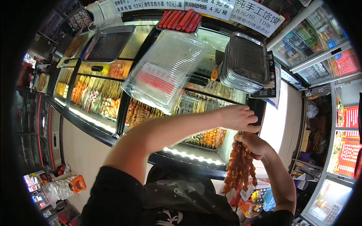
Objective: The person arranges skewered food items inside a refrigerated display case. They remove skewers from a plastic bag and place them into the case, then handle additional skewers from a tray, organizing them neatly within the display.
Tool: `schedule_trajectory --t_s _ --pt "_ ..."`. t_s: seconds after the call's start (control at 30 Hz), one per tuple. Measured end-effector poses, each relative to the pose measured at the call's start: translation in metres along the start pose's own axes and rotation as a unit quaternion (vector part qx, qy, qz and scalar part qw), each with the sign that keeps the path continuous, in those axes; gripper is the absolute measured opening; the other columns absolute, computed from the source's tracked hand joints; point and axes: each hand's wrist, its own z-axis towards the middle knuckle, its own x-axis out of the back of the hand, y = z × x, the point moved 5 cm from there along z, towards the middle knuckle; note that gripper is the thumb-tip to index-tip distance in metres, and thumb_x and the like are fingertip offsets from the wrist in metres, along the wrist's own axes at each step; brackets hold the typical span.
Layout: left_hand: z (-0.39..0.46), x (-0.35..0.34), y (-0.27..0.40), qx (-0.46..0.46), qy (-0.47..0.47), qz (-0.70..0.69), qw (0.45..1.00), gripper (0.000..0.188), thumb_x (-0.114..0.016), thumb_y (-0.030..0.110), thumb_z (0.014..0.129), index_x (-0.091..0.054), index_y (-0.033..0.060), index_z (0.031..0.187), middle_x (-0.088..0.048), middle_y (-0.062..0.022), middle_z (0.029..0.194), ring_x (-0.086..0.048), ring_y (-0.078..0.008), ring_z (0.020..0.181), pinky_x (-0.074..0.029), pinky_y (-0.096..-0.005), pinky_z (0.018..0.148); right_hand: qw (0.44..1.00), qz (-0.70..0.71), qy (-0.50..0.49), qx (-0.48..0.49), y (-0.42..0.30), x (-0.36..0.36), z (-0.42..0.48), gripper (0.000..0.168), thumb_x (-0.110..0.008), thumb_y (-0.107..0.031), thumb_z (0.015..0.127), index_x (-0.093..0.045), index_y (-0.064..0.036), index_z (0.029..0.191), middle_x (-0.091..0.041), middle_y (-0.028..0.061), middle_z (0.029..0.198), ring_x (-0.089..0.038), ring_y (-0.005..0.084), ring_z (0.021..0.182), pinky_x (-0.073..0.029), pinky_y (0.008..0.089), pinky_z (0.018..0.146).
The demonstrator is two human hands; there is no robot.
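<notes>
My right hand (253, 145) is closed around the upper ends of a bunch of meat skewers (240, 166), whose reddish-brown meat hangs down in front of the display case's near right corner. Just above it my left hand (239, 118) reaches across, fingers curled close to the tops of the sticks; whether it grips any stick cannot be told. Beneath my left forearm lies the glass-topped display case (175, 162) with rows of skewers inside. Orange skewers (213, 138) lie in the case near both hands.
A stack of metal trays (247, 60) stands on the case beside a wooden-handled scraper (215, 72). Bagged clear plastic packaging (167, 70), a tray of red sausages (181, 21) and a dark metal tray (109, 43) are also on top. Glass-door fridges (314, 36) stand at the right.
</notes>
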Motion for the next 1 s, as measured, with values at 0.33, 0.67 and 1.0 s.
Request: schedule_trajectory --t_s 0.33,0.67,1.0 --pt "-0.197 -0.149 0.041 0.321 -0.137 -0.173 0.921 0.027 -0.064 0.007 0.082 -0.06 0.0088 0.109 -0.055 -0.0106 0.115 -0.051 -0.0242 0.107 -0.045 -0.0394 0.096 0.976 0.06 -0.093 -0.189 0.07 -0.02 0.162 0.027 -0.044 -0.026 0.094 -0.058 -0.003 0.087 -0.056 0.0043 0.064 -0.044 0.0106 0.039 -0.038 0.0286 0.04" --pt "-0.201 -0.316 0.1 0.147 -0.331 -0.086 0.928 0.042 -0.058 0.025 0.087 -0.049 0.0206 0.128 -0.038 0.0003 0.142 -0.033 -0.0195 0.131 -0.02 -0.0408 0.115 0.974 -0.075 0.095 -0.191 0.08 -0.005 0.283 0.051 -0.046 -0.037 0.093 -0.045 0.002 0.126 -0.049 0.0187 0.107 -0.049 0.0262 0.087 -0.046 0.0453 0.063" --pt "-0.217 -0.347 0.104 0.073 -0.331 -0.034 0.94 0.012 -0.059 0.032 0.084 -0.067 0.0289 0.093 -0.056 0.0129 0.105 -0.04 -0.0108 0.112 -0.022 -0.0367 0.108 0.983 0.006 0.139 -0.12 0.078 -0.021 0.326 0.054 -0.046 -0.03 0.093 -0.034 0.006 0.132 -0.042 0.0294 0.129 -0.045 0.0426 0.116 -0.038 0.0691 0.089"
